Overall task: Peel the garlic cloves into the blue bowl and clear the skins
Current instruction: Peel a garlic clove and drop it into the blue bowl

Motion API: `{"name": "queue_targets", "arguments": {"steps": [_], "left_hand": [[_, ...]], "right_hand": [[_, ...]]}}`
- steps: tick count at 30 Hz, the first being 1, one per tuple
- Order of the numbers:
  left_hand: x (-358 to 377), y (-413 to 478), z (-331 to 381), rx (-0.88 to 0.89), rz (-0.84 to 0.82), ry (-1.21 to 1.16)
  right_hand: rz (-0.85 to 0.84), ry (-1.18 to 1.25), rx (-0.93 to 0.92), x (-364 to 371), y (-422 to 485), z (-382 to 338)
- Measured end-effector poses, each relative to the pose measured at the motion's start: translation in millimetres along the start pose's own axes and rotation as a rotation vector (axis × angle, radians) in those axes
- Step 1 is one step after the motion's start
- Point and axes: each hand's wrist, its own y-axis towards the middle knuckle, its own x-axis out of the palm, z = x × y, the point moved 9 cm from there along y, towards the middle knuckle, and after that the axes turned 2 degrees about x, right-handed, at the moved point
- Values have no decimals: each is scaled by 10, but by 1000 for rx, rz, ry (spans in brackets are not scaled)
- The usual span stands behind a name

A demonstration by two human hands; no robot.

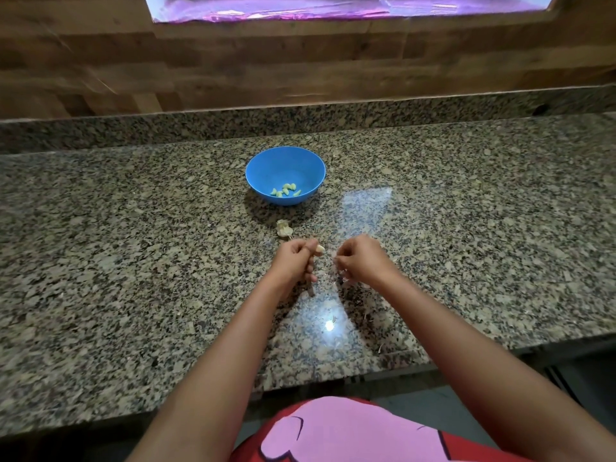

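pale garlic clove pinched in left hand.

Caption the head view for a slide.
Left hand holds a garlic clove; right hand pulls skin; peeled cloves sit in the blue bowl.

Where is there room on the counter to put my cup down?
The granite counter is bare left of the blue bowl and left hand, and right of the bowl and right hand. It is crowded in the middle: garlic pieces lie between bowl and hands, and thin skins are scattered near the front edge.
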Motion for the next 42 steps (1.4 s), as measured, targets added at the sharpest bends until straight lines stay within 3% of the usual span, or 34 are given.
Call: {"name": "queue_targets", "arguments": {"steps": [14, 20, 25, 31, 42], "left_hand": [[-2, -65, -8, -17, 26, -276], [-5, -88, -20, -39, 49, -220], [25, -113, -18, -53, 31, -196], [45, -139, 34, -21, 9, -186], [-82, -119, 111, 70, 84, 3]], "right_hand": [[30, -168, -84, -72, -25, -119], [64, -20, -20, -100, 2, 4], [-107, 459, 113, 35, -6, 91], [-172, 693, 174, 123, -16, 82], [-79, 748, 155, 91, 1, 89]]}}
